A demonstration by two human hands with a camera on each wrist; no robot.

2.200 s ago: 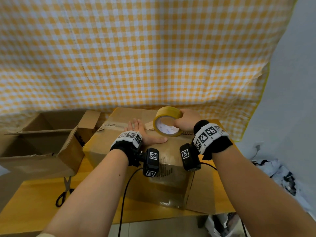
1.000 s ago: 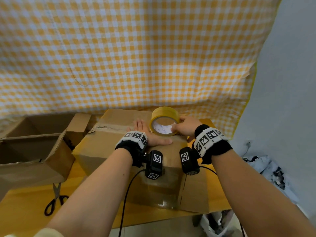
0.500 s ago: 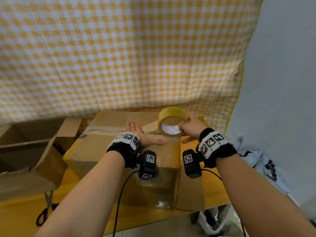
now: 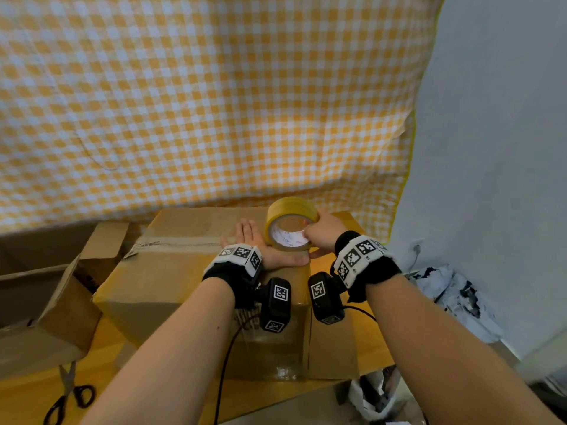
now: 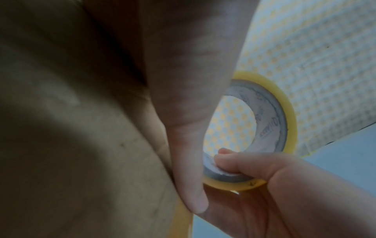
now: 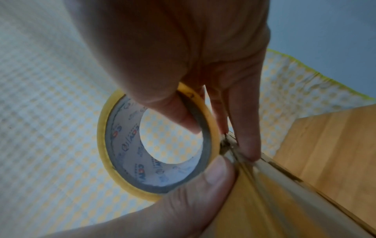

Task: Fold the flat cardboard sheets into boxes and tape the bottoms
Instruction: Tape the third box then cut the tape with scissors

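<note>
A folded cardboard box (image 4: 171,271) stands bottom-up on the wooden table (image 4: 27,400). My left hand (image 4: 260,243) lies flat on its top near the right edge, fingers straight, thumb (image 5: 191,185) pressing along the edge. My right hand (image 4: 322,231) grips a yellow tape roll (image 4: 290,223) upright just right of the left hand, thumb inside the core (image 6: 162,145) and fingers over the rim. In the right wrist view the tape roll (image 6: 114,153) sits against the box corner (image 6: 230,145). Shiny tape runs down the box's near face (image 4: 276,342).
An open cardboard box (image 4: 40,302) lies on its side at the left. Black-handled scissors (image 4: 69,394) rest on the table's near left. A yellow checked cloth (image 4: 199,102) hangs behind. Crumpled paper (image 4: 454,299) lies off the table to the right.
The right hand has brought the tape roll back left, close against the left hand at the box's right edge. The left hand stays flat on the box top.
</note>
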